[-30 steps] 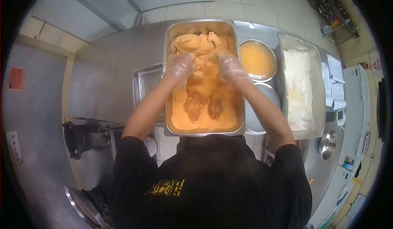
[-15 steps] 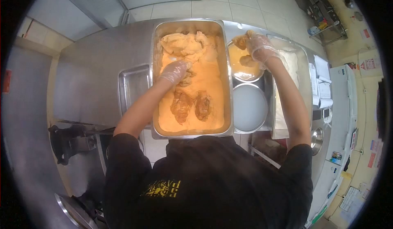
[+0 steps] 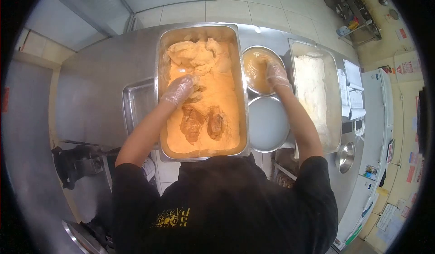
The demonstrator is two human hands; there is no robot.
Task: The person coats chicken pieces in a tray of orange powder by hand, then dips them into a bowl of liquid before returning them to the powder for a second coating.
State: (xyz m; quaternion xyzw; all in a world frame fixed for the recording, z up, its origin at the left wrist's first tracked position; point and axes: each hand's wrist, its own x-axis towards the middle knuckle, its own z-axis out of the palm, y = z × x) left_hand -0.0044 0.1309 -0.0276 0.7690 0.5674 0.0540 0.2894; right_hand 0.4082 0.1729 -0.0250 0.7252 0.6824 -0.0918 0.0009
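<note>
My left hand (image 3: 179,90), in a clear plastic glove, is closed on a flour-dusted chicken piece (image 3: 197,91) in the deep metal tray of orange breading flour (image 3: 217,81). Two wet, reddish-brown chicken pieces (image 3: 192,123) lie on the flour nearer to me. More coated pieces (image 3: 195,54) are heaped at the tray's far end. My gloved right hand (image 3: 277,75) reaches into a round pan (image 3: 244,75) of murky yellowish liquid (image 3: 256,68). Its fingers look bunched together at the liquid, and what they hold is hidden.
A round pan of pale, cloudy liquid (image 3: 268,124) stands nearer me. To the right is a long tray of white flour (image 3: 312,90), then papers (image 3: 353,90) and a steel bowl (image 3: 346,156). A shallow metal tray (image 3: 128,104) sits left, partly under the deep tray.
My right hand has gone down into the round pan from above it, where it held a chicken piece; that piece is now out of sight. My left hand stays on its piece.
</note>
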